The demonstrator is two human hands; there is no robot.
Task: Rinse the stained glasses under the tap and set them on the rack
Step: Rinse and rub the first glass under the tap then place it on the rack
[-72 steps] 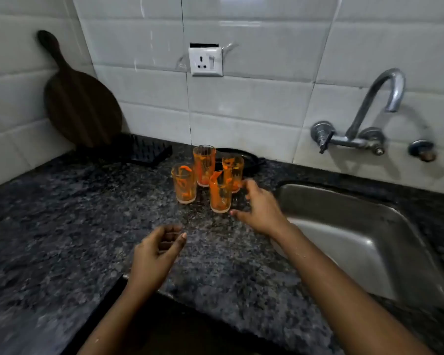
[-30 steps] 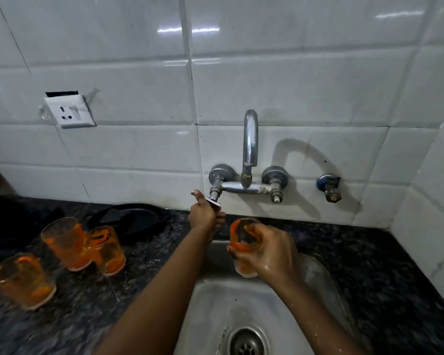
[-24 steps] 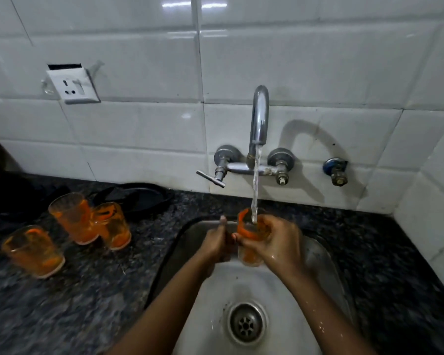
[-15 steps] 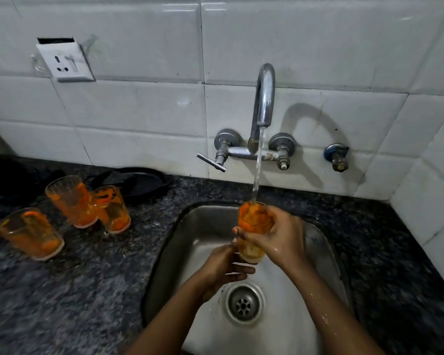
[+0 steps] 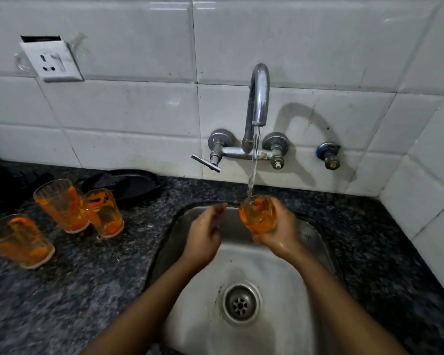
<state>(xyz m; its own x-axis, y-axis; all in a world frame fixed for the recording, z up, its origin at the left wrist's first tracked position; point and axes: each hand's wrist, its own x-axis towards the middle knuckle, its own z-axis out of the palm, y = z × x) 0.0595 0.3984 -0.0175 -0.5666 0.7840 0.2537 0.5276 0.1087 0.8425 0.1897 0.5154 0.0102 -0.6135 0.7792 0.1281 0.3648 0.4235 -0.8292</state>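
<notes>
A: Where is the glass being rinsed?
B: The orange-stained clear ribbed tumbler (image 5: 257, 214) is sitting upright in the right hand (image 5: 280, 230), whose fingers are wrapping round it, over the stainless steel sink (image 5: 315, 242). Water is running into it from the chrome curved wall tap (image 5: 259, 98).
A: And the left hand (image 5: 203, 233)?
B: It is hovering just beside the tumbler, fingers loosely bent and gripping nothing.
A: How far along is the job looking?
B: Early, I am judging. The tumbler is still showing orange, and three more stained clear tumblers (image 5: 64, 206) are waiting on the dark speckled granite counter (image 5: 87, 290), left of the sink. No rack is showing, so nothing is looking finished.
A: Any writing?
B: None I am able to read, not even on the white wall socket (image 5: 50, 61).
</notes>
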